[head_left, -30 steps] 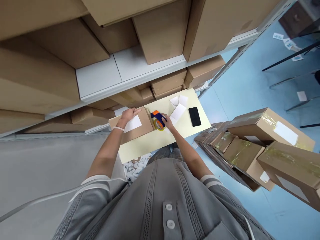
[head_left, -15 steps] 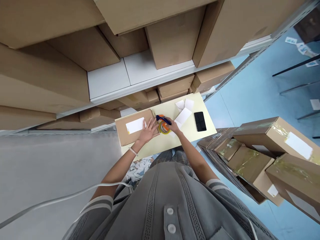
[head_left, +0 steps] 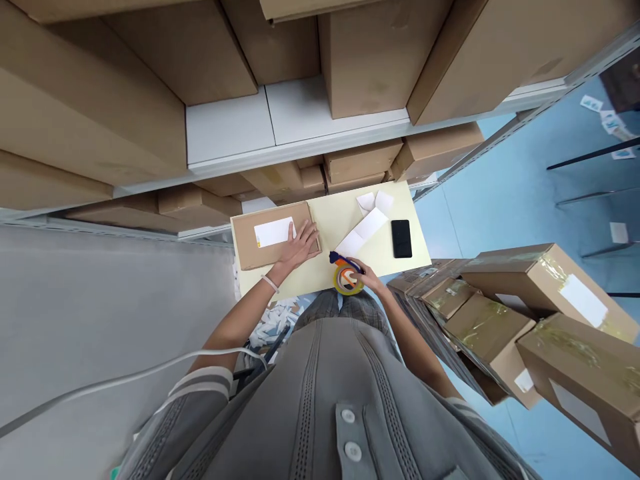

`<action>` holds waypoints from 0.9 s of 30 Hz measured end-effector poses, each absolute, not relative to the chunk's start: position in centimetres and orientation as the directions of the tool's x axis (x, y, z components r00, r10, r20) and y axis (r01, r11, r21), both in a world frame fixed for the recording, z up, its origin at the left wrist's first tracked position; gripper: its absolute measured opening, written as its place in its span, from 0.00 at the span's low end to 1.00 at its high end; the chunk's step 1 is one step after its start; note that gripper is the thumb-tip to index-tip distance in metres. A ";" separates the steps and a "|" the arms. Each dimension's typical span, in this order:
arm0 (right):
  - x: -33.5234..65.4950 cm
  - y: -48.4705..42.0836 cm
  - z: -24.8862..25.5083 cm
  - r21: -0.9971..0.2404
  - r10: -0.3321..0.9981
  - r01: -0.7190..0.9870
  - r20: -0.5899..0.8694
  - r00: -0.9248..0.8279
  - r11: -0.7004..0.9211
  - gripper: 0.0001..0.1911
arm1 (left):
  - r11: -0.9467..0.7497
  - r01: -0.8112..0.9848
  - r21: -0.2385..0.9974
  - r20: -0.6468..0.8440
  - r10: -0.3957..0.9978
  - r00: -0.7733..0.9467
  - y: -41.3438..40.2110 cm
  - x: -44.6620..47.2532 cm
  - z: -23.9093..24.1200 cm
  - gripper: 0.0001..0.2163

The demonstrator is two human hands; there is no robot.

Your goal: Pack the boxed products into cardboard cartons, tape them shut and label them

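Note:
A flat cardboard box (head_left: 250, 250) with a white label (head_left: 274, 232) lies at the left end of a small cream table (head_left: 330, 200). My left hand (head_left: 299, 247) rests on the box's right part, fingers spread, partly over the label. My right hand (head_left: 367, 275) is wrapped round a tape dispenser (head_left: 346, 272), blue and orange with a roll of yellowish tape. The dispenser is at the table's front edge, to the right of the box and apart from it.
White papers (head_left: 367, 223) and a black phone (head_left: 401, 239) lie on the table's right half. Behind stands a shelf (head_left: 300, 143) stacked with cartons. Taped cartons (head_left: 490, 327) are piled at the right. Paper scraps (head_left: 277, 320) lie below the table. A white cable (head_left: 135, 380) crosses at left.
My right hand has drawn the tape dispenser away from the box's right end, toward my body and to the right. My left hand stays on the box. The view has shifted slightly.

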State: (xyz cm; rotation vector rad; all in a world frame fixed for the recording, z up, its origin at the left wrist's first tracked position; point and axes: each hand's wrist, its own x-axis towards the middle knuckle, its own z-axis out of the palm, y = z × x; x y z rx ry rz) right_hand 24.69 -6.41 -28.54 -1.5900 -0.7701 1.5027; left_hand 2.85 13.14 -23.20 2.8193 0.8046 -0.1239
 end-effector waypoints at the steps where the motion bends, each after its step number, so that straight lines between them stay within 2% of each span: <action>1: 24.1 -7.4 -28.4 -0.868 0.863 -0.069 -0.497 0.095 -0.492 0.34 | -0.827 0.532 0.180 -0.142 0.513 0.846 13.1 2.9 -23.1 0.30; 9: 19.6 -5.6 -28.0 -0.876 0.877 0.041 -0.480 0.032 -0.481 0.33 | -0.817 0.537 0.210 -0.161 0.513 0.843 12.8 3.0 -22.6 0.31; 13: 19.7 -2.7 -27.3 -0.857 0.883 0.214 -0.466 0.065 -0.468 0.30 | -0.825 0.531 0.195 -0.149 0.510 0.847 12.7 3.0 -22.6 0.32; 18: 18.7 -0.6 -24.9 -0.682 0.850 0.522 -0.492 0.190 -0.512 0.27 | -0.825 0.530 0.195 -0.138 0.512 0.848 12.7 3.0 -22.8 0.31; 20: 17.5 -0.3 -24.1 -0.627 0.845 0.587 -0.492 0.212 -0.512 0.28 | -0.826 0.529 0.194 -0.137 0.511 0.848 12.7 3.0 -22.8 0.31; 24: 14.3 0.2 -23.9 -0.625 0.833 0.579 -0.518 0.194 -0.524 0.26 | -0.828 0.528 0.191 -0.135 0.510 0.849 12.7 3.0 -22.8 0.31; 27: 12.6 0.6 -24.7 -0.685 0.806 0.442 -0.562 0.187 -0.580 0.22 | -0.826 0.530 0.189 -0.133 0.513 0.848 12.8 3.0 -22.9 0.30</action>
